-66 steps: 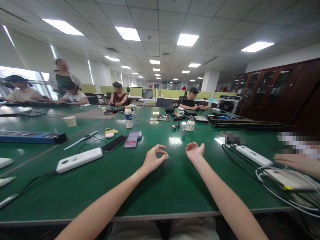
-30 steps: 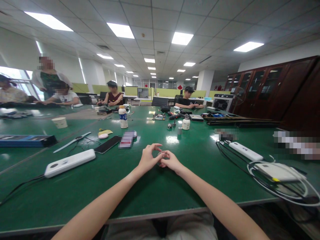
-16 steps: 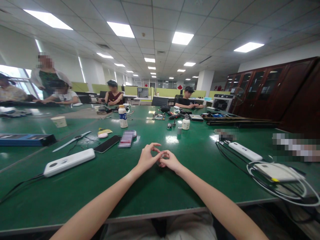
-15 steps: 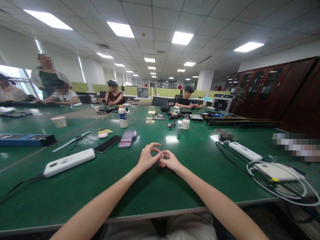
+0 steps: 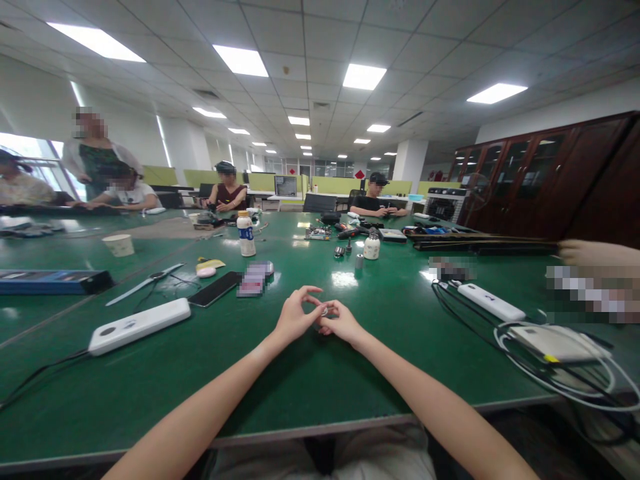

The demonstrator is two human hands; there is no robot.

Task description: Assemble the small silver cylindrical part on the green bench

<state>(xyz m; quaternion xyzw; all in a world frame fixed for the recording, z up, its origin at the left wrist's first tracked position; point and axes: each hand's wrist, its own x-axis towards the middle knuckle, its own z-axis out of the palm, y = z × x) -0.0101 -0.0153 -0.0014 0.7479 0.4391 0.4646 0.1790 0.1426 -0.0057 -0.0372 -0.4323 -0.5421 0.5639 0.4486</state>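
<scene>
Over the green table (image 5: 320, 380), my left hand (image 5: 297, 315) and my right hand (image 5: 343, 323) meet at their fingertips. Between them is a small, pale, shiny object (image 5: 325, 311), too small to name. My right hand's thumb and fingers are pinched round it. The thumb of my left hand touches it too, while its index finger is stretched out above. A black phone (image 5: 216, 289) and a phone with a pinkish screen (image 5: 255, 279) lie beyond my left hand. Past my right hand stand a small metal cylinder (image 5: 359, 261) and a white jar (image 5: 371, 247).
A white power bank (image 5: 140, 325) lies left, near a smartwatch (image 5: 145, 283) and paper cup (image 5: 120, 245). A bottle (image 5: 246, 235) stands farther back. Cables loop round a white box (image 5: 555, 343) at right. Another person's hand (image 5: 597, 255) reaches in from the right edge. People sit across the table.
Another person's hand and forearm have come into view at the right edge. My own hands have barely moved.
</scene>
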